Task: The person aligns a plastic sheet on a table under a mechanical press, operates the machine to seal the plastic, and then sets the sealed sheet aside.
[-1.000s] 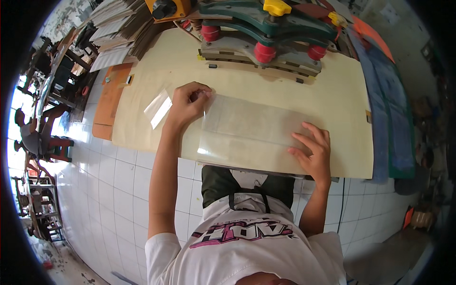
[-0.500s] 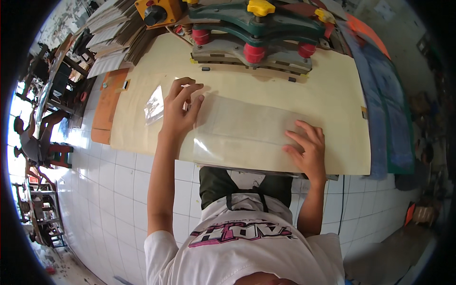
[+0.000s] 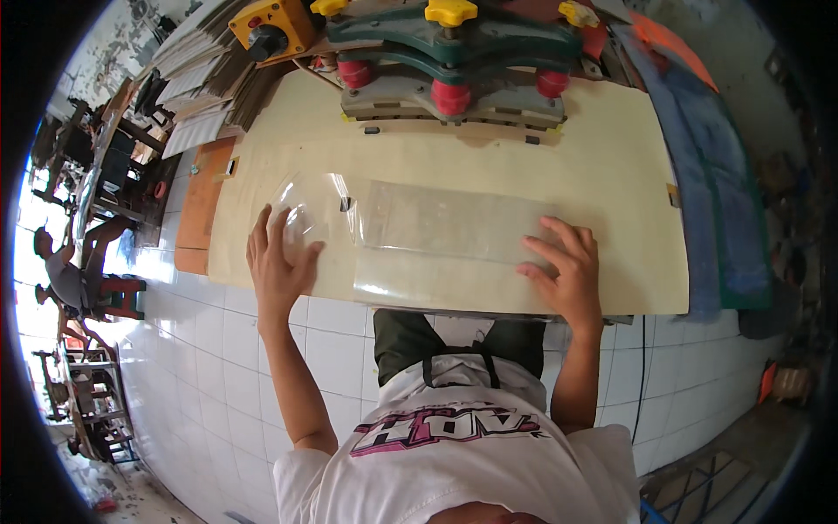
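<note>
A long clear plastic sheet (image 3: 454,223) lies on the cream table covering. My right hand (image 3: 567,262) rests at its right end, fingers apart and slightly bent. To the left is a smaller clear plastic piece (image 3: 301,214), shiny and curved at its edge. My left hand (image 3: 281,258) lies over the near left side of this piece with its fingers spread, touching it. A small dark tab (image 3: 346,204) shows between the two clear pieces. Whether the pieces overlap there is hard to make out.
A green press head (image 3: 454,52) with yellow knobs and red cushions stands behind the sheet. An orange control box (image 3: 271,31) and stacked boards (image 3: 209,79) are at the far left. Blue sheeting (image 3: 698,175) hangs at the right edge. Another person (image 3: 74,266) sits far left.
My left hand has moved left and nearer, from the long sheet's left end to the smaller clear piece. My right hand stays at the sheet's right end. The view has shifted slightly.
</note>
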A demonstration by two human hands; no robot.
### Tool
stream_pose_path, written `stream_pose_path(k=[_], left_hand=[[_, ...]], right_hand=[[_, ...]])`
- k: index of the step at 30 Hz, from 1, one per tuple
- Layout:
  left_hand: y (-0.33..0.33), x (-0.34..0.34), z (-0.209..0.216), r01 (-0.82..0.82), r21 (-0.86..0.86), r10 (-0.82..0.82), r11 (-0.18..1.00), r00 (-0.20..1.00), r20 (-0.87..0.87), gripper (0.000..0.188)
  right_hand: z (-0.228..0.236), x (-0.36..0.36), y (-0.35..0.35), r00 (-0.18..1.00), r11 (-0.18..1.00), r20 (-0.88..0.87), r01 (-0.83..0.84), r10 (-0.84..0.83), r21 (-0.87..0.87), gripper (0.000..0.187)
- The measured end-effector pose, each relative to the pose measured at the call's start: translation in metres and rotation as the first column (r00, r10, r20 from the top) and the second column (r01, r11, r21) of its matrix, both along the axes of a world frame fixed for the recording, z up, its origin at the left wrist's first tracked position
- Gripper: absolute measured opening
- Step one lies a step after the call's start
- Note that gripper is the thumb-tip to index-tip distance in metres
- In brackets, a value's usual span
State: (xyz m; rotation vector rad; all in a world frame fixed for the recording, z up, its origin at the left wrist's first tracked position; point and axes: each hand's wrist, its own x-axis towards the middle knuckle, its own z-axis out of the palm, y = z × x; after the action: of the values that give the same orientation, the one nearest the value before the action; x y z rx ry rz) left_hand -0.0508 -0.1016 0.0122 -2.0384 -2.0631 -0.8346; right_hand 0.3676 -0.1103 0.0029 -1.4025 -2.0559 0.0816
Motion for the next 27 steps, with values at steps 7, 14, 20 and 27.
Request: stream_pose_path(k=[7,14,20,27], left_hand=[[0.010,-0.045,-0.022,-0.074,0.072,0.055,0.995,0.971,0.233,0.022],[0.014,-0.059,-0.002,0.013,-0.090,-0.008,0.996,0.998,0.058,0.032],[0.024,-0.069,-0.011,-0.006,-0.021,0.001,1.000,0.975,-0.220,0.021],[0.006,-0.020,0.050,-0.098,-0.109,0.118,0.989,0.974,0.196,0.019]], right_hand=[[-0.001,0.000,0.001,0.999,1.000,-0.035,0.002,-0.002,0.011,0.039],[-0.001,0.001,0.000,0.999,1.000,-0.033,-0.007,0.007,0.013,0.038],[-0.001,0.002,-0.001,0.999,1.000,-0.036,0.004,-0.004,-0.010,0.038],[-0.003,0.003,0.001,0.997,1.000,-0.073,-0.013,0.012,-0.012,0.035]])
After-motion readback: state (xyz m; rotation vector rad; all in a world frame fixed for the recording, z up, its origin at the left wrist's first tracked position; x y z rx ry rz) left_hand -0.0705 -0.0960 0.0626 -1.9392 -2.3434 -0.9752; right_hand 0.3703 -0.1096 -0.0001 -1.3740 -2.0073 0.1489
